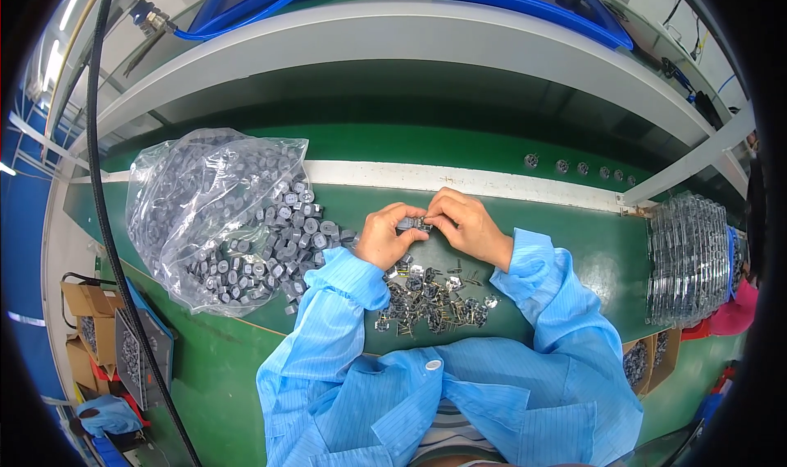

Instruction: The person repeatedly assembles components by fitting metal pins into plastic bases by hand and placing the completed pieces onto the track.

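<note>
Over the middle of the green table, my two hands meet at a small grey part with a metal end [416,224]. My left hand [380,239] pinches its grey side between thumb and fingers. The fingertips of my right hand [470,228] are closed on the metal end; the fingers hide much of it. Just below my hands lies a loose pile of small metal parts with pins [430,299]. Many short grey caps [288,229] spill toward my left wrist from a clear plastic bag [184,197], which holds more of them.
A stack of clear plastic trays [687,262] stands at the table's right end. Several small parts [583,169] sit in a row beyond the white strip [459,182]. Blue trays [533,8] rest on the shelf above. A black cable [95,139] hangs down the left side.
</note>
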Demonstrator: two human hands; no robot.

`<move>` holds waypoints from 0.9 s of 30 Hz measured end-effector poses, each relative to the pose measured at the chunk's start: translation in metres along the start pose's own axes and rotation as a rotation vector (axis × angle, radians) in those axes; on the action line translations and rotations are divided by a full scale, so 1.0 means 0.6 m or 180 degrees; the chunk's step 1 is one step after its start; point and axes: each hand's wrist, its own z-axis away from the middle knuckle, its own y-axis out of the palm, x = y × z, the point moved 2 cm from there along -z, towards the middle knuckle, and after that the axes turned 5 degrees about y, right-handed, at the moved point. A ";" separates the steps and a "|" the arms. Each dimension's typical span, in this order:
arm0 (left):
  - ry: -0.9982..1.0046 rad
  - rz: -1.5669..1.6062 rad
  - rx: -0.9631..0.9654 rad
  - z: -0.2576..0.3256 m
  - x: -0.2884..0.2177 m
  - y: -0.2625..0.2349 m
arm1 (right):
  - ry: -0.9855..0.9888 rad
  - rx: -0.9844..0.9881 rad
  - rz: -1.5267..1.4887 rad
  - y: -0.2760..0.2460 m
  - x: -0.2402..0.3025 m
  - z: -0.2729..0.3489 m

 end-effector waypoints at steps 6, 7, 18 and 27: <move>0.0293 -0.0204 -0.0275 0.003 0.004 0.013 | 0.0679 0.0051 -0.0186 0.004 -0.005 0.006; 0.0594 -0.0281 -0.0354 0.003 0.003 0.013 | 0.0675 0.0054 -0.0189 0.009 -0.012 0.008; 0.0097 0.1128 -0.1722 -0.002 0.036 -0.014 | 0.0827 -0.1426 0.2217 -0.139 -0.145 -0.005; -0.0520 0.2173 -0.1003 -0.002 0.034 -0.014 | 0.1114 0.0370 0.0770 -0.128 -0.108 0.000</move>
